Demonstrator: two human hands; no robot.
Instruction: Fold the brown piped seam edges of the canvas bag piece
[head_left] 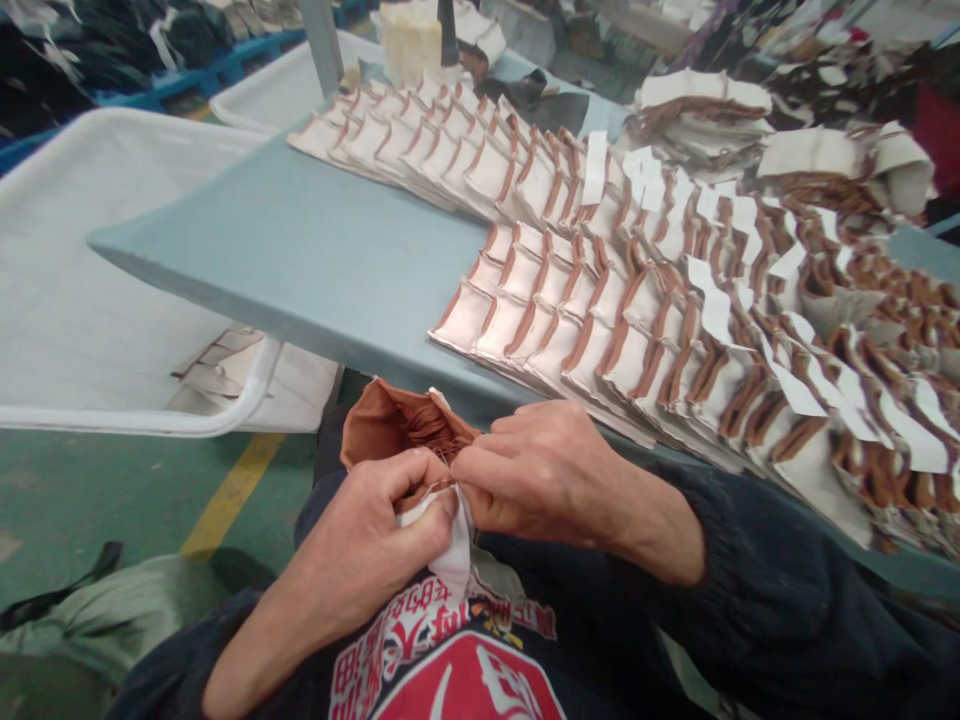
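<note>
A brown and white fabric piece (386,420) is held up in front of my chest, its brown side spread open and its white part hanging down. Inside its fold lies a bunch of thin brown strands. My left hand (382,540) is closed on the piece, thumb and forefinger pinching the edge where brown meets white. Close against it, my right hand (540,480) is closed too, its fingertips pinched together at that same edge. Fine pale thread shows between the hands. What exactly the right fingertips grip is hidden.
Rows of stacked cream pieces with brown edges (525,290) cover much of the blue-grey table (300,250), with white paper strips (712,300) among them. A white plastic cart (112,250) stands at the left. A light-coloured bundle (112,620) is on the green floor.
</note>
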